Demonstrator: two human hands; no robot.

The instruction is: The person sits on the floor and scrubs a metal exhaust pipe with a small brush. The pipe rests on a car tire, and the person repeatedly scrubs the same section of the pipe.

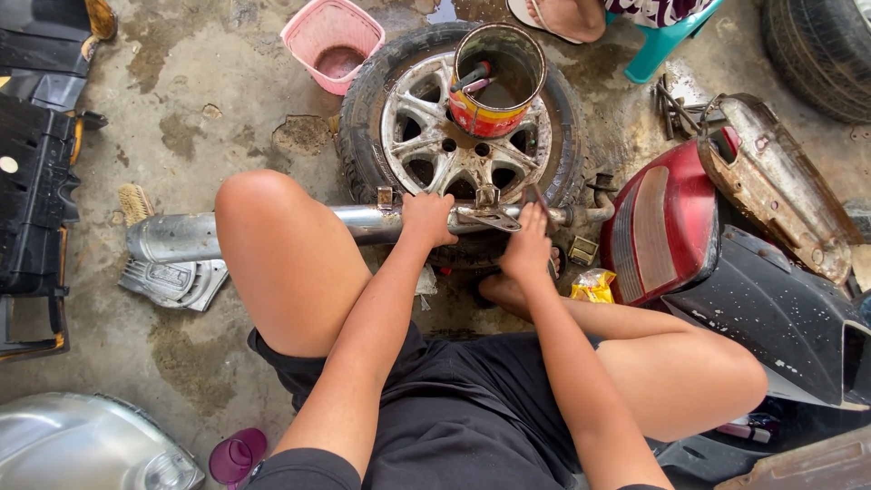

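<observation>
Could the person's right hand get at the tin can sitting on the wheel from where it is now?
Probably yes: the right hand rests at the exhaust pipe, and the tin can stands just beyond with nothing between.

Black shorts, bare arms and bare knees

A long chrome exhaust pipe lies level across the wheel, its mid-length wrapped by the left fingers; its welded bracket sits just beside the right fingers.

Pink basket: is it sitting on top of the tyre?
No, the pink basket stands on the concrete floor beside the tyre; a paint can sits on the wheel.
</observation>
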